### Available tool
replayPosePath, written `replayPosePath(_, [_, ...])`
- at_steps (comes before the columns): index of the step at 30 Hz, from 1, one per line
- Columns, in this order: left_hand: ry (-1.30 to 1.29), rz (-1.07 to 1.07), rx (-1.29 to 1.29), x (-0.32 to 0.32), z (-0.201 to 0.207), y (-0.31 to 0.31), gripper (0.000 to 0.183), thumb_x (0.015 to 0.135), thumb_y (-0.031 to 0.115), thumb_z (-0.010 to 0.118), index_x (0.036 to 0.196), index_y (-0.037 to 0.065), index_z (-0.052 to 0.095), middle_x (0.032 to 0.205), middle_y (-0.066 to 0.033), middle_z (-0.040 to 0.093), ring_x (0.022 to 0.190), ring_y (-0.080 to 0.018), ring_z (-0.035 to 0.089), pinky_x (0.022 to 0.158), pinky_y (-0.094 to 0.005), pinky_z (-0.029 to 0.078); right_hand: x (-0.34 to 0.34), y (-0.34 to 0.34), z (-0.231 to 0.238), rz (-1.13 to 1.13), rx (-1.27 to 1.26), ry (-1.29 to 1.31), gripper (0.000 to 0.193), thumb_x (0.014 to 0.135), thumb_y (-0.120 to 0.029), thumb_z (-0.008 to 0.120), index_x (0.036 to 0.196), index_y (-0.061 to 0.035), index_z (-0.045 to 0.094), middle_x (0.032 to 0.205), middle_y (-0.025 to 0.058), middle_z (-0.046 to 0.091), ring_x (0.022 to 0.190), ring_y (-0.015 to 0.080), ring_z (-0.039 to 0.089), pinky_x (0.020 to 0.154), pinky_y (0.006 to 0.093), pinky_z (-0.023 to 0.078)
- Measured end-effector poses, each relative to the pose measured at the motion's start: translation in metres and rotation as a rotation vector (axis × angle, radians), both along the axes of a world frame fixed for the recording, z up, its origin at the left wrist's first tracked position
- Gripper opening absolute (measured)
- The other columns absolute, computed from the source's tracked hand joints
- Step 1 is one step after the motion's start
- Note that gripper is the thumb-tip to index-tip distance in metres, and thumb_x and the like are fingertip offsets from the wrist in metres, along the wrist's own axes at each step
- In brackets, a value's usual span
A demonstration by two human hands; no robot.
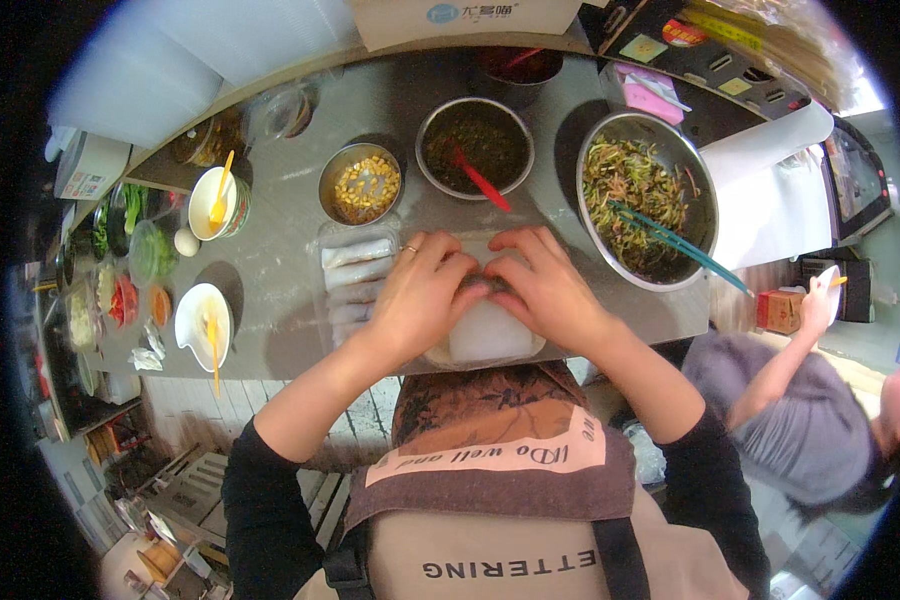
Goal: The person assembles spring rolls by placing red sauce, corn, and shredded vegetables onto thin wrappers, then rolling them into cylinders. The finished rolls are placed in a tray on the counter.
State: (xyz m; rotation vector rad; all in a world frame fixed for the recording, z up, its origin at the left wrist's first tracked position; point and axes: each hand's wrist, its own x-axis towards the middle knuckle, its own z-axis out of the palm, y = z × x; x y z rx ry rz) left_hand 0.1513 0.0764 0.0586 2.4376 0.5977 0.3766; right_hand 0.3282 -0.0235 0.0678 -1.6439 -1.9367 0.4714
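At the near edge of the counter a thin white wrapper sheet [490,338] lies on a clear shallow tray [536,352]. My left hand [410,295] and my right hand [552,290] are bent over its far part, fingers curled and pinching it from both sides. A dark filling [487,284] shows in the small gap between them; my fingers hide most of it. Beside my left hand stands a clear plastic box [322,300] holding several white rolls [358,272] side by side.
Beyond my hands are metal bowls of yellow kernels [366,185], dark greens with a red spoon [482,180], and shredded vegetables [638,190] with blue tongs [685,245]. White bowls [196,318] stand left. A seated person [800,400] is at the right.
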Motion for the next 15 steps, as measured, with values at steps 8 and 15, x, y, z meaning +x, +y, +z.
replayPosePath(8, [-0.047, -0.065, 0.233, -0.001, -0.002, 0.005, 0.029, 0.069, 0.015, 0.074, 0.095, 0.006, 0.063, 0.104, -0.0106, 0.056, 0.100, -0.0312, 0.052, 0.087, -0.0439, 0.043, 0.004, 0.006, 0.001, -0.060, -0.016, 0.026, 0.028, 0.070, -0.009, 0.074, 0.095, -0.0031, 0.063, 0.112, 0.0137, 0.056, 0.109, 0.0341, 0.049, 0.093, 0.0425, 0.044])
replayPosePath(15, [-0.259, -0.269, 0.303, -0.007, -0.007, 0.006, 0.023, 0.070, 0.010, 0.064, 0.092, 0.002, 0.061, 0.107, -0.0107, 0.058, 0.102, -0.0312, 0.054, 0.086, -0.0407, 0.049, 0.004, 0.015, -0.004, -0.084, 0.010, -0.031, 0.023, 0.071, -0.007, 0.071, 0.093, -0.0019, 0.064, 0.109, 0.0145, 0.057, 0.107, 0.0341, 0.051, 0.092, 0.0425, 0.045])
